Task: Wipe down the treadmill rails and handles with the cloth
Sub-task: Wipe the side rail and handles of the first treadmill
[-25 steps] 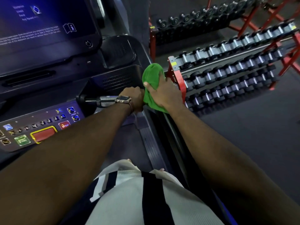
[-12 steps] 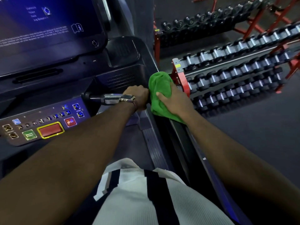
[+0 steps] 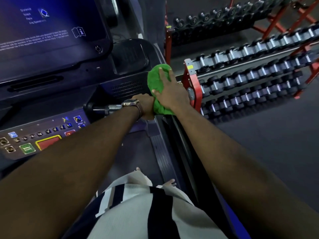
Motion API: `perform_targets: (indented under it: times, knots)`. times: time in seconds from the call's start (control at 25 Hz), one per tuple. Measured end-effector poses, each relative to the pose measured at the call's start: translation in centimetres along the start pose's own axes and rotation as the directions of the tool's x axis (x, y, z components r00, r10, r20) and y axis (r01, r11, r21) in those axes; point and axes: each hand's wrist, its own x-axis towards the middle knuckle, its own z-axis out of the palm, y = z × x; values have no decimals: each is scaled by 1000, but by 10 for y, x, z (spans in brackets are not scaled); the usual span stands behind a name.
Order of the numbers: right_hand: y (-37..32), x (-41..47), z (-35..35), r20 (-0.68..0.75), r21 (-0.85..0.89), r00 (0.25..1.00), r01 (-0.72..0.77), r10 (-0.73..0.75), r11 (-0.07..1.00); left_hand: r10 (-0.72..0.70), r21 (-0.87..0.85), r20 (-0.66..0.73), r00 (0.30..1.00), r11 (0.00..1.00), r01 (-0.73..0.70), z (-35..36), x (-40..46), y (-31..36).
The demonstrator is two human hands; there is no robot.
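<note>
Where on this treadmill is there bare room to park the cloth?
Bare: the ribbed side strip between belt and rail. Crowded: the handle, gripped by the left hand, and the rail end under the cloth and right hand.

Commercial gym floor, treadmill console with lit display and button panel, red racks of tiered dumbbells, dark rubber flooring
</note>
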Motion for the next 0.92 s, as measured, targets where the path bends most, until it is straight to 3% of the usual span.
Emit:
perform_targets:
  times: [0.12, 0.32, 0.4, 0.48, 0.56, 0.6, 0.64, 0.68, 0.72, 0.76, 0.84, 0.92]
  knots:
    - [10, 33, 0, 87, 63, 996, 11, -16, 998, -55, -19, 162, 985, 998, 59, -4, 5, 1]
    - [18, -2, 6, -4, 118, 998, 59, -59, 991, -39, -156, 269, 962, 984, 83, -4, 15, -1]
    - [25, -41, 11, -38, 90, 998, 44, -41, 995, 5, -270, 268, 963, 960, 70, -4, 17, -4]
    - [23, -48, 12, -52, 35, 999, -13, 15, 999, 49, -465, 135, 990, 885, 19, 2, 22, -15]
    - [8, -18, 4, -36, 4, 998, -54, 54, 999, 2, -684, -37, 999, 729, -27, 3, 24, -28]
    - [0, 5, 0, -15, 13, 997, -73, 73, 997, -77, -818, -79, 994, 575, -21, 2, 26, -33]
    - [-8, 29, -3, 2, 37, 996, -90, 90, 995, -193, -934, -96, 976, 356, -21, 2, 25, -35]
    - [-14, 53, -7, 19, 86, 993, -116, 114, 990, -316, -987, -81, 945, 155, -33, 2, 25, -36]
    - [-16, 73, -10, 41, 158, 989, -150, 145, 976, -420, -999, -47, 906, 14, -45, 3, 24, -35]
    - [-17, 89, -11, 62, 250, 982, -190, 180, 950, -504, -999, -46, 863, 1, -53, 6, 25, -35]
    - [-14, 113, -14, 104, 426, 960, -280, 261, 860, -568, -982, -165, 806, 172, -80, 13, 27, -31]
    - [-10, 130, -20, 184, 532, 920, -389, 346, 752, -534, -929, -304, 789, 349, -122, 16, 26, -24]
